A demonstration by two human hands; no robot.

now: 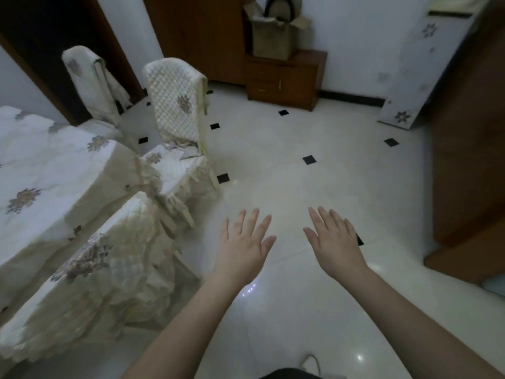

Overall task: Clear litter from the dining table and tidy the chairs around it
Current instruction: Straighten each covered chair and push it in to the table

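The dining table [46, 165] fills the left side under a white cloth with grey flower embroidery; no litter shows on the part in view. Three chairs in quilted white covers stand along its right side: a near chair [93, 277], a middle chair [175, 116] and a far chair [90, 80]. My left hand [243, 247] and my right hand [336, 242] are held out flat over the floor, palms down, fingers spread, holding nothing. Both are to the right of the near chair and touch nothing.
White floor tiles [300, 187] with small black diamonds stretch ahead. A wooden cabinet [284, 77] carrying a cardboard box [273, 36] stands at the back wall. A white flowered panel [420, 72] leans at back right, beside wooden furniture [470, 160]. A dark doorway [49, 28] opens at back left.
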